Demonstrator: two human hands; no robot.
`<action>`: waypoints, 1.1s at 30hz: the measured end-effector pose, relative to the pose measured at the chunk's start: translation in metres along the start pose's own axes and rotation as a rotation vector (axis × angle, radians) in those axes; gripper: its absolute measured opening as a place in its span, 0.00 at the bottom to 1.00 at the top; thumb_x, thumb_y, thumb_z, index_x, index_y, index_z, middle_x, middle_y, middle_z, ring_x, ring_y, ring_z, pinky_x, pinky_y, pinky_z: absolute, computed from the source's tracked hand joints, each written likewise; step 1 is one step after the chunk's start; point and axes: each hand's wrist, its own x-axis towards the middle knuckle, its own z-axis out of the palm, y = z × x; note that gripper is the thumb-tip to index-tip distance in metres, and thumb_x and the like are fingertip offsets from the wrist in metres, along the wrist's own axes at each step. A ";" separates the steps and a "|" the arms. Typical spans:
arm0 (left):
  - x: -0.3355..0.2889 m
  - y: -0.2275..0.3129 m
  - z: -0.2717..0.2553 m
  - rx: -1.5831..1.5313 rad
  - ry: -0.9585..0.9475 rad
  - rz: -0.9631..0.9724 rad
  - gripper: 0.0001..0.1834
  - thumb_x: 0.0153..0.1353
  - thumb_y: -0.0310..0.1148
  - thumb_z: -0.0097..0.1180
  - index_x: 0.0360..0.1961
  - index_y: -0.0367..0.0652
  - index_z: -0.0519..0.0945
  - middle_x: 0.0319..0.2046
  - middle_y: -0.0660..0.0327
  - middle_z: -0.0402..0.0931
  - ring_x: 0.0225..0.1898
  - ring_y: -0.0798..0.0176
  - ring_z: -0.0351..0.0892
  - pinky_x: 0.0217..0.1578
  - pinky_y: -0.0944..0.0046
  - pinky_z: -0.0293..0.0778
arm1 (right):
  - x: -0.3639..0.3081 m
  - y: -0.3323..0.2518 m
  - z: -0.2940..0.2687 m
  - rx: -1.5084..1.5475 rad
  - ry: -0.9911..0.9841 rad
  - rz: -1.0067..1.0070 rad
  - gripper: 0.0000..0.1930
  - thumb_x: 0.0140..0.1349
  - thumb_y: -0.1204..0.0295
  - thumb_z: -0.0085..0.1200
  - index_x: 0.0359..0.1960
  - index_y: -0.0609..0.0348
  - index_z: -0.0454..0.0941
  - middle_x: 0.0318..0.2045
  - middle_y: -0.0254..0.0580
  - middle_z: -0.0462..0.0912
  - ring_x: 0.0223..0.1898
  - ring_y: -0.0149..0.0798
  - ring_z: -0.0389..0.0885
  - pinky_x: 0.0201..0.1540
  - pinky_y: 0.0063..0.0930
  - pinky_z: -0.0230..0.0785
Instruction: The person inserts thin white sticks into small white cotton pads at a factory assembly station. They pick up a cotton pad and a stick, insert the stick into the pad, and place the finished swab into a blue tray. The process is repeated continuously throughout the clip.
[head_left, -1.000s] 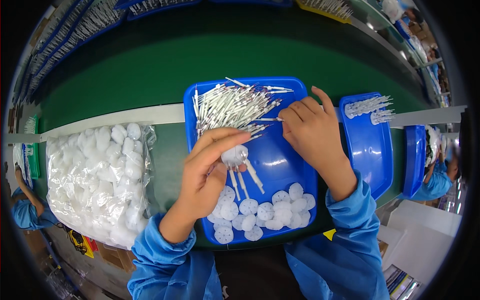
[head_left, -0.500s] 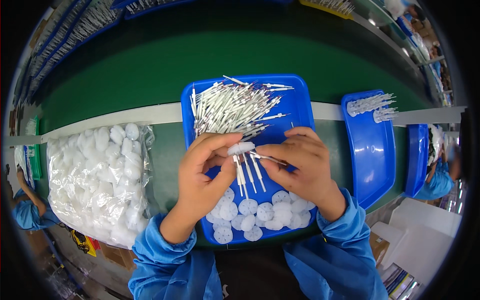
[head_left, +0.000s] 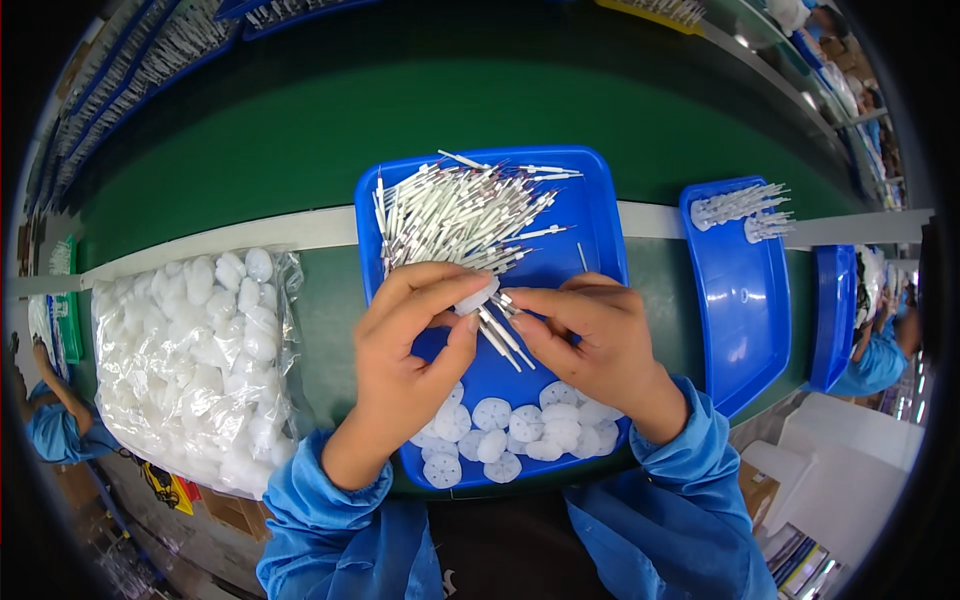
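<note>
Above the blue tray (head_left: 607, 215), my left hand (head_left: 410, 325) pinches a round white plastic disc (head_left: 478, 297) between thumb and fingers. Several thin white rods (head_left: 508, 345) stick out of the disc, slanting down to the right. My right hand (head_left: 600, 335) is closed at the disc's right edge, its thumb and forefinger on a thin white rod (head_left: 506, 300), mostly hidden by the fingers. At the tray's far side lies a heap of white rods with dark reddish ends (head_left: 460, 210). Loose white discs with small holes (head_left: 520, 430) are spread along its near side.
On the left is a clear plastic bag (head_left: 190, 370) full of white discs. A second blue tray (head_left: 745, 300) on the right carries rod-filled discs (head_left: 740, 205) at its far end. More loaded trays (head_left: 150, 80) stand far left. Other people's blue sleeves (head_left: 865, 365) show at both sides.
The disc has tipped, so its rods now slant to the right instead of hanging nearly straight down. My right fingers have come closer to it, and the rod in them has turned.
</note>
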 end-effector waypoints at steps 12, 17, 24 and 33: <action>-0.002 0.006 0.007 0.350 -0.006 0.109 0.22 0.62 0.17 0.68 0.58 0.37 0.90 0.42 0.48 0.92 0.37 0.54 0.93 0.41 0.60 0.85 | -0.002 -0.002 0.004 -0.317 0.106 -0.159 0.08 0.58 0.68 0.76 0.35 0.53 0.88 0.21 0.33 0.86 0.22 0.38 0.85 0.31 0.33 0.75; -0.009 0.003 0.010 0.264 0.010 -0.005 0.23 0.62 0.17 0.69 0.59 0.38 0.89 0.37 0.49 0.91 0.33 0.56 0.93 0.38 0.62 0.85 | -0.004 0.001 0.001 -0.354 0.043 -0.238 0.10 0.57 0.70 0.74 0.39 0.57 0.88 0.25 0.34 0.87 0.25 0.37 0.87 0.32 0.32 0.76; -0.008 0.006 0.007 0.270 -0.039 0.024 0.21 0.64 0.22 0.70 0.59 0.38 0.89 0.43 0.49 0.91 0.41 0.58 0.93 0.41 0.63 0.84 | -0.003 0.007 0.008 -0.236 0.102 -0.278 0.11 0.57 0.70 0.75 0.39 0.58 0.88 0.26 0.36 0.88 0.25 0.38 0.86 0.32 0.32 0.75; 0.002 0.007 -0.001 0.114 -0.025 0.048 0.28 0.55 0.26 0.81 0.58 0.41 0.87 0.52 0.54 0.86 0.51 0.55 0.87 0.49 0.60 0.82 | 0.008 0.028 -0.016 0.183 -0.010 -0.088 0.17 0.58 0.76 0.76 0.49 0.60 0.90 0.32 0.39 0.91 0.34 0.37 0.91 0.42 0.30 0.81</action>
